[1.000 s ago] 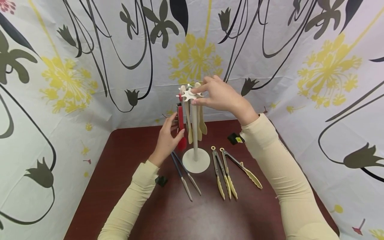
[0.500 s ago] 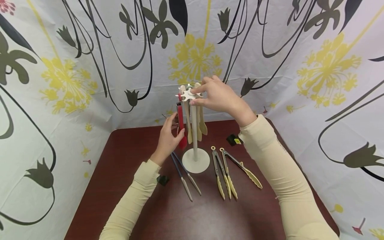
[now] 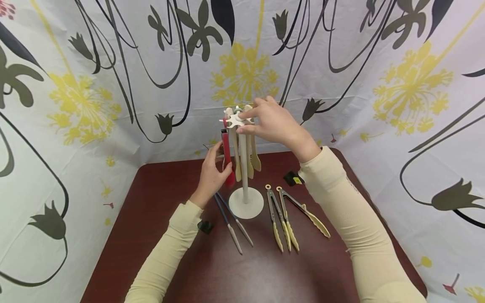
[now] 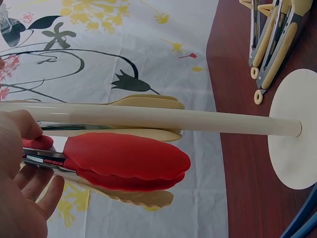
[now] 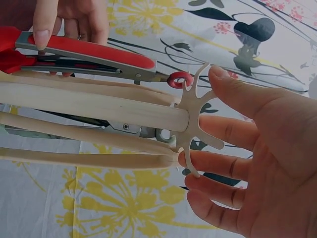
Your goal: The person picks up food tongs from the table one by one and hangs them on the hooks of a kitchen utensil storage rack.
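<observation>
A pair of red tongs [image 3: 226, 145] hangs upright along the left side of a white utensil stand [image 3: 244, 168]. My left hand [image 3: 212, 174] holds these tongs between thumb and fingers, below their ring. In the right wrist view the red ring [image 5: 171, 79] meets one hook of the stand's star-shaped top [image 5: 192, 111]; whether it is fully looped on is hard to tell. My right hand [image 3: 276, 124] grips that top from the right, thumb at one side and fingers at another. Several beige utensils [image 5: 99, 161] hang around the pole, some partly hidden.
Two tongs with yellowish tips [image 3: 289, 229] lie on the dark red table [image 3: 212, 273], right of the stand's round base [image 3: 246, 212]. Blue-handled tongs [image 3: 223, 210] lie to its left. Small black objects [image 3: 205, 227] sit near both sleeves. Patterned cloth surrounds the table.
The head view shifts very slightly. Both hands keep their holds on the red tongs and the stand's top.
</observation>
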Demonstrator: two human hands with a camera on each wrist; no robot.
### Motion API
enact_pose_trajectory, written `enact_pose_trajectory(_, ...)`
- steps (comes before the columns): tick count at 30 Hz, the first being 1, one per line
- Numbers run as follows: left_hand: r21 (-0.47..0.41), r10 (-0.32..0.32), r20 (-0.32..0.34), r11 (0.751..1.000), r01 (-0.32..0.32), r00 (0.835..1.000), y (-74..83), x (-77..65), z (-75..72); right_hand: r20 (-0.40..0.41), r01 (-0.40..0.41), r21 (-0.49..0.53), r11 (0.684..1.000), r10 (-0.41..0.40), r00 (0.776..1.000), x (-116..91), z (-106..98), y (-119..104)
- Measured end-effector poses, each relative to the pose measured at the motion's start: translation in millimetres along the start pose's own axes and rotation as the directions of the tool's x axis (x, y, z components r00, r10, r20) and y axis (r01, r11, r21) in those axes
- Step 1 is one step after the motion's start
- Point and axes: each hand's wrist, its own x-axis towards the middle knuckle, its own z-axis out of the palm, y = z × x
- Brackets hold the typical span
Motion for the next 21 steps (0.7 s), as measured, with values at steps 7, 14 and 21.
enact_pose_trajectory(7, 0.0, -0.025, 0.008, 1.0, 0.025, 1.0, 3.1, -0.1, -0.1, -0.011, 0.001, 0.012, 1.0, -0.001, 1.0, -3.2, 0.5, -1.6)
enact_pose_trajectory(14, -0.037, -0.035, 0.017, 0.999, 0.036, 0.999, 6.5, 0.5, 1.3, -0.032, 0.047, 0.002, 0.999, -0.047, 0.998, -5.4, 1.6, 0.7)
enact_pose_trajectory(21, -0.046, -0.042, 0.018, 0.998, 0.043, 0.999, 6.3, 0.0, 2.3, 0.048, 0.117, 0.067, 0.991, -0.12, 0.992, 0.8, -3.8, 8.7)
